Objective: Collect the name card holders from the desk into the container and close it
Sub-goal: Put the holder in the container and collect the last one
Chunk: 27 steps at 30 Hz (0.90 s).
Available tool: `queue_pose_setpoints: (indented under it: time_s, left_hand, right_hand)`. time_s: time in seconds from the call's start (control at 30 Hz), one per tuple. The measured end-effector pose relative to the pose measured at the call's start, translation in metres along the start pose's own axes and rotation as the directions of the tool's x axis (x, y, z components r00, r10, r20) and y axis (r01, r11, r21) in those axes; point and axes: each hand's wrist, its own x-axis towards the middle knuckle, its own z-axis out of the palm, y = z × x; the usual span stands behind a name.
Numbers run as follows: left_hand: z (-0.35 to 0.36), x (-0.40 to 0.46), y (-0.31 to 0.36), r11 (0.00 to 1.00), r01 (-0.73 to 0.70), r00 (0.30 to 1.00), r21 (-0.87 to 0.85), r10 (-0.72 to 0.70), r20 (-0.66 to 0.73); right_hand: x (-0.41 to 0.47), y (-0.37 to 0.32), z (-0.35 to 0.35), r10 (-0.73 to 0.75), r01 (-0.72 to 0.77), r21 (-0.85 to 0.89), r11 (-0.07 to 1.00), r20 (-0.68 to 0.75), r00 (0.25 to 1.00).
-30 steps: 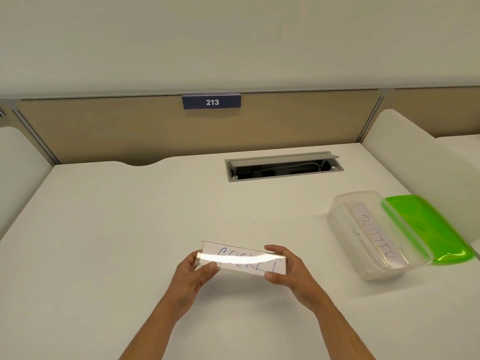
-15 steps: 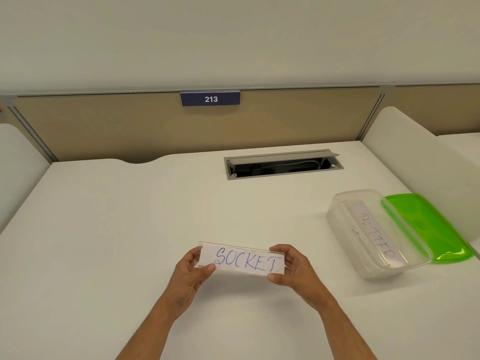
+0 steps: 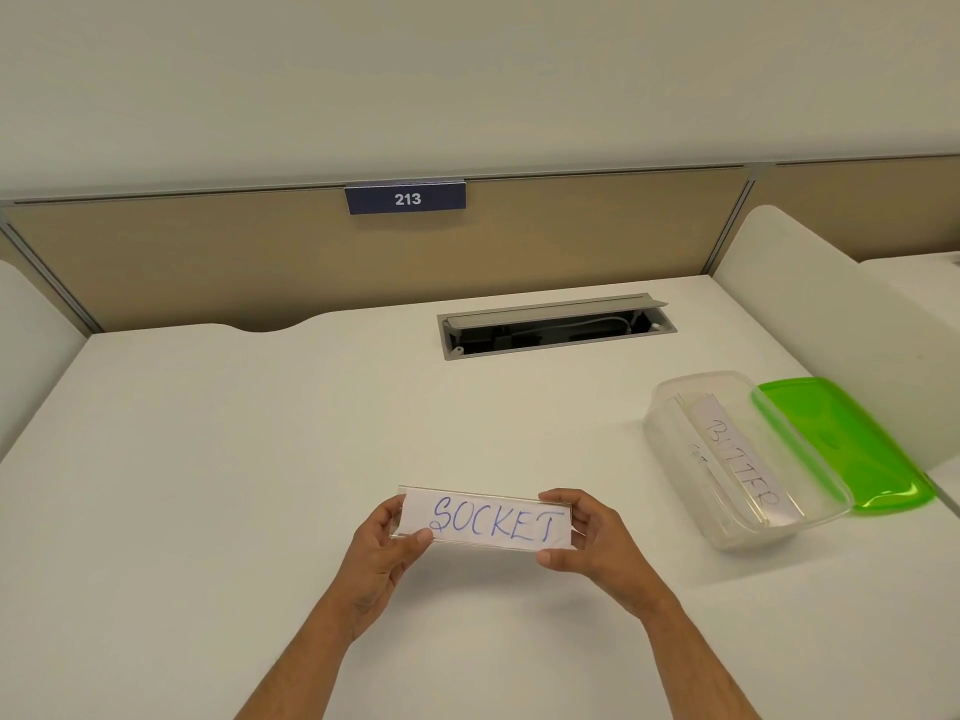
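Observation:
A clear name card holder with a white card reading SOCKET is held above the desk, its face turned toward me. My left hand grips its left end and my right hand grips its right end. To the right, a clear plastic container stands open on the desk. Inside it leans another name card holder whose card reads BUTTER. The green lid lies flat on the desk just right of the container, touching its side.
The white desk has an open cable hatch at the back centre. A tan partition with a blue 213 plate closes the back. White side panels flank the desk left and right.
The holder has tilted up so the glare is gone and the word SOCKET reads plainly. Both hands kept their grip on its ends, almost in the same place.

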Motion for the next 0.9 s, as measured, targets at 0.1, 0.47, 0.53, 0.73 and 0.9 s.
queue_pose_setpoints:
  time_s: [0.1,0.47,0.53,0.73,0.9]
  left_hand:
    - [0.002,0.001,-0.002,0.999,0.011,1.0,0.032,-0.011,0.002]
    - [0.034,0.007,-0.006,0.987,-0.001,0.997,0.164,-0.011,0.077]
    - [0.043,0.007,-0.007,0.978,-0.018,0.996,0.207,-0.002,0.092]
    - [0.066,0.01,-0.02,0.953,-0.048,0.996,0.299,0.022,0.089]
    - [0.088,0.019,-0.041,0.925,-0.047,0.997,0.378,0.018,0.079]
  right_hand:
    - [-0.002,-0.003,-0.003,-0.005,0.005,-0.012,1.0,0.003,1.0]
    - [-0.018,-0.006,-0.033,-0.049,0.046,-0.039,0.998,-0.072,0.996]
    - [-0.021,-0.008,-0.039,-0.058,0.055,-0.036,0.998,-0.095,0.994]
    - [-0.034,-0.017,-0.062,-0.109,0.099,-0.074,0.992,-0.148,0.983]
    - [-0.046,-0.029,-0.089,-0.172,0.155,-0.086,0.984,-0.241,0.955]
